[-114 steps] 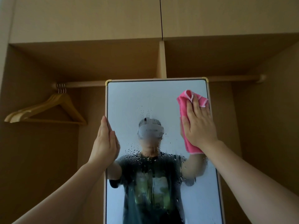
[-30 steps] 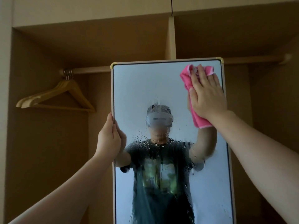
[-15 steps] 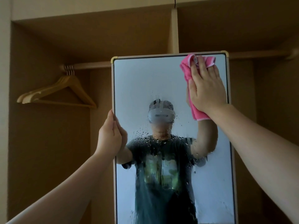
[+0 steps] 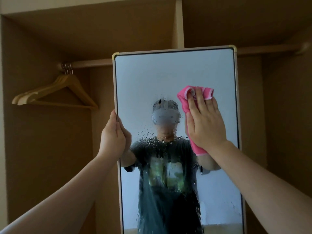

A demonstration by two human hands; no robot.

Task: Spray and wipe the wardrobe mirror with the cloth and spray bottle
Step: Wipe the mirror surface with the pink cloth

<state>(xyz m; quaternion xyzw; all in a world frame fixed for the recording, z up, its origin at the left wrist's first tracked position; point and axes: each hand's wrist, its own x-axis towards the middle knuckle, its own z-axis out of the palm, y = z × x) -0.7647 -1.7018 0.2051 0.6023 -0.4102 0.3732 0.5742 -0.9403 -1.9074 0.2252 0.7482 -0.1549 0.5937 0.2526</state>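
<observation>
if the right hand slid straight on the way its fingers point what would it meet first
The right hand, flat on the pink cloth, points up the glass. Only bare glass lies ahead, so it would probably meet the rectangular mirror's pale top frame first.

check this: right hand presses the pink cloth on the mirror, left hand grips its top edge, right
Not quite: the head view shows the left hand gripping the left edge of the mirror, not its top. The right hand does press the pink cloth on it.

A home bedroom closet: wooden wardrobe with hanging rail and wooden hangers.
</observation>
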